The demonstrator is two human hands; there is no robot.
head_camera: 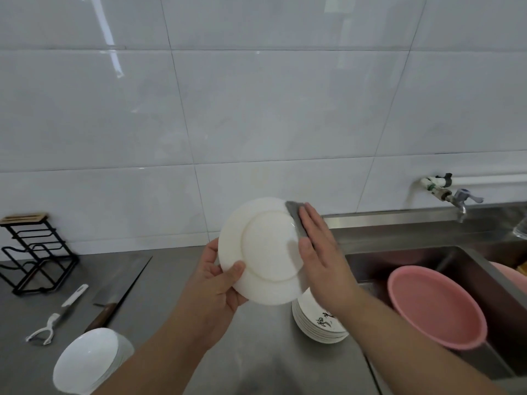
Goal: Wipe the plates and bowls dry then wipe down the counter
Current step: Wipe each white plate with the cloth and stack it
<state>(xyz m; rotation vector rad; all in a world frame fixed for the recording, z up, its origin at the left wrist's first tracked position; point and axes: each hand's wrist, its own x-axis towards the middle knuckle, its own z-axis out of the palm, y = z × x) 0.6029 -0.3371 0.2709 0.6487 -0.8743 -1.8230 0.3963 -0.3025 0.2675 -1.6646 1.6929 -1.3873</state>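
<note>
Above the steel tabletop, the left hand is gripping a white plate by its lower-left rim, thumb curled over the edge. The right hand is pressing a grey cloth flat against the plate's right edge, its fingers straight. Below, a stack of patterned dishes is sitting beside the sink and white bowls are resting at lower left, while a pink basin is lying in the sink.

left hand curled in a grip; right hand flat, fingers straight.
</note>
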